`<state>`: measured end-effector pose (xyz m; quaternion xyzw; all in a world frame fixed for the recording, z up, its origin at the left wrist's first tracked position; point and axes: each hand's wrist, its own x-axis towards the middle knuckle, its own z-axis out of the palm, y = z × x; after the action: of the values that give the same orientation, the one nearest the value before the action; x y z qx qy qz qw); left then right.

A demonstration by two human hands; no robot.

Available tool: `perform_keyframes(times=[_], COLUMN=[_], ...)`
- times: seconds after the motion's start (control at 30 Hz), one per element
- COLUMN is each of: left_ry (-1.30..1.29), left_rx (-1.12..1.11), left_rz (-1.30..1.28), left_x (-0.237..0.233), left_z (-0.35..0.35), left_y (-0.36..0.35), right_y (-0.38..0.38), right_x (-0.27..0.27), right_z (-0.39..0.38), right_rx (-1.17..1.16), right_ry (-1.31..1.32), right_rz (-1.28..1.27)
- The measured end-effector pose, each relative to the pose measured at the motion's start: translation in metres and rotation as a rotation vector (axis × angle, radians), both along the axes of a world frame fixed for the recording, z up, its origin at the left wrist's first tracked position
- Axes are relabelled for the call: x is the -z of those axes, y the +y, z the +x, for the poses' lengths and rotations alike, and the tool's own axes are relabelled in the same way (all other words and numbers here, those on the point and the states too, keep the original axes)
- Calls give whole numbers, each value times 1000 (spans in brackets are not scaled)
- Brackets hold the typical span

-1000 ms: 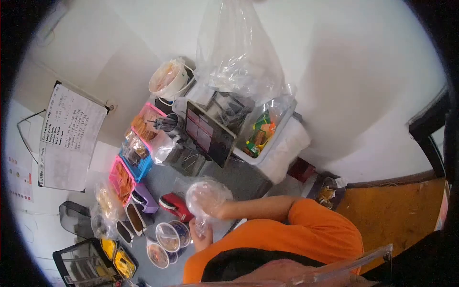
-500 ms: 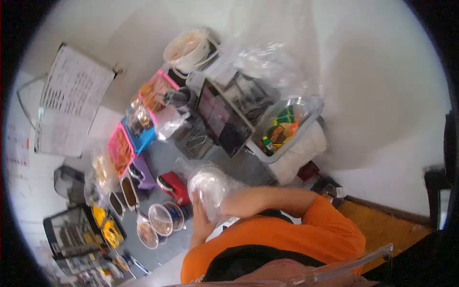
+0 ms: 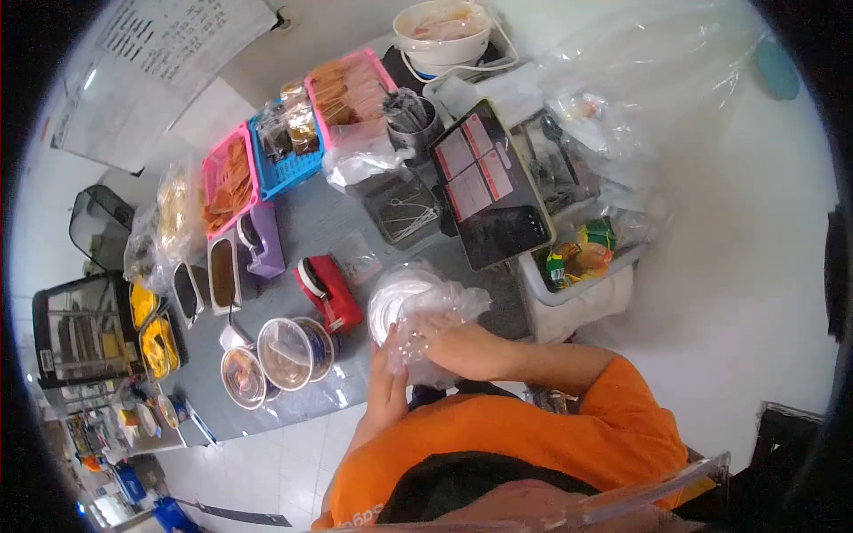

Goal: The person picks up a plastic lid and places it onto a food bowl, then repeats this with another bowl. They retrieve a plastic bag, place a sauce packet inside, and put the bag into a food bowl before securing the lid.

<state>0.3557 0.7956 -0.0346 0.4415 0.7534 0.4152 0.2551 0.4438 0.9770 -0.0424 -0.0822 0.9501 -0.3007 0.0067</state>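
Note:
A stack of round, clear-white plastic lids or containers (image 3: 388, 302) sits in a crinkled clear plastic bag (image 3: 466, 300) at the table's near edge. My right hand (image 3: 458, 345) is closed on the gathered film on the bag's right side. At the near left, my left hand (image 3: 387, 384) holds the bag's edge, fingers pointing up along the stack; some fingertips are hidden by the film. Just left of the stack is a red tape dispenser (image 3: 329, 293). Further left stand round clear tubs, one with a lidded top (image 3: 286, 353) and another beside it (image 3: 243, 377).
A tablet (image 3: 484, 178) with a phone (image 3: 506, 233) on it leans behind the bag. To the right is a grey bin (image 3: 533, 289) with colourful packets. Pink (image 3: 256, 169) and blue baskets (image 3: 311, 167), a purple tape dispenser (image 3: 268, 244) and a white bucket (image 3: 435, 58) line the back.
The view has tilted and sharpened, showing more of the table. My right hand, blurred before, now grips the bag's film more clearly; my left hand stays at the stack's near side.

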Motion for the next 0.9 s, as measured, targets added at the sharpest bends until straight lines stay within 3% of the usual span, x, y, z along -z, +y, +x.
perform_keyframes(times=[0.07,0.13,0.2,0.27,0.33,0.4,0.47,0.5,0.57,0.7,0.77,0.9], left_ry=[-25,-220,-204,-193,-236,-231,-138,-135,-117,173,68,-95], left_rx=[-73,-129,-142,-152,-298,-252,-86,-83,-39,-43,-107,-213], left_rz=[1,30,70,100,-38,46,271,274,312,265,287,247], left_x=[7,3,1,-5,-14,1,13,17,3,-22,-8,4], left_z=[5,4,2,3,3,-2,-7,-6,1,12,9,-5], left_y=[-7,-3,-3,-3,-1,-3,-2,-5,-3,0,0,-9], right_y=[-18,-13,-2,9,23,21,15,15,15,-10,-23,-23], right_x=[14,9,-5,-34,-47,-50,-46,-46,-50,-70,-87,-129], right_z=[-2,4,12,21,23,28,31,32,33,36,41,62], right_rx=[284,178,81,41,12,-17,235,236,325,381,299,453], right_ry=[110,92,80,192,179,168,265,269,183,210,583,341], right_rz=[25,151,281,223,171,120,-112,-109,-410,-247,24,-197])
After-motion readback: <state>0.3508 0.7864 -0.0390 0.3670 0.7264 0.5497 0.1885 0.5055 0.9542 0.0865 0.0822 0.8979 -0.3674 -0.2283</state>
